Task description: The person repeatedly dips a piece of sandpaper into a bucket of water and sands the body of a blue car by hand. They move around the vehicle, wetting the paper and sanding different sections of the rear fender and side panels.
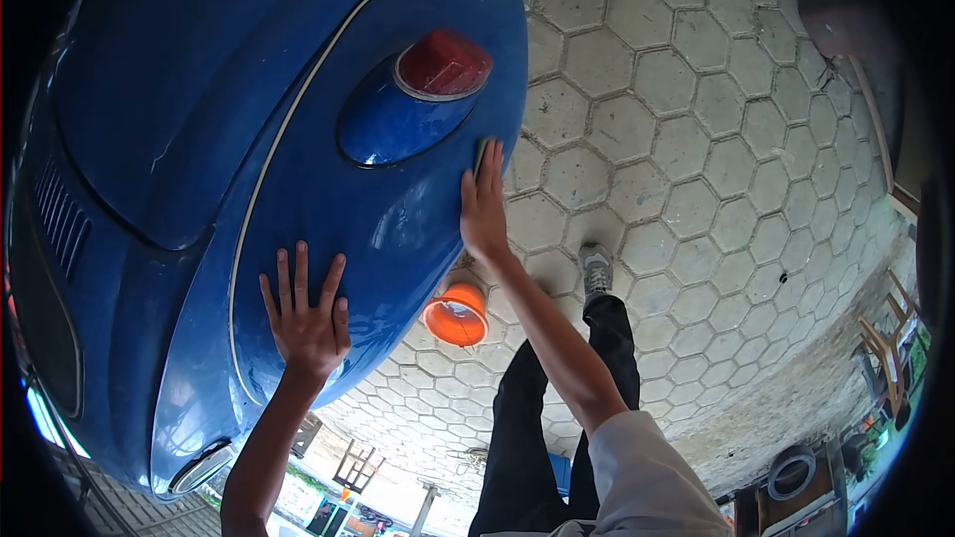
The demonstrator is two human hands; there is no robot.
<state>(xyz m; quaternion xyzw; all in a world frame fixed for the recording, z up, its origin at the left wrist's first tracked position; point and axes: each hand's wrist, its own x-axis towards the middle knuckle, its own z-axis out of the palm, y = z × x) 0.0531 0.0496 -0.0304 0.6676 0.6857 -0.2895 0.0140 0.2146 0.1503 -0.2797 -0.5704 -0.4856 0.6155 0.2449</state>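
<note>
A blue car fender [398,214] with a pale trim line along its seam curves across the left half of the head view. My left hand [308,326] lies flat on the fender, fingers spread, holding nothing. At the fender's outer edge, my right hand [483,214] presses a thin grey-green pad [481,157] against the paint with straight fingers; the hand partly hides the pad. Above that hand, a red tail light [445,64] sits in its blue housing [403,124]. The paint around the housing has a wet-looking shine.
An orange bucket [456,316] with liquid inside stands on the hexagonal paving [686,209], below the fender's edge. My shoe [596,268] is on the paving to its right. A wooden chair [888,348] and a tyre [792,472] are at the lower right.
</note>
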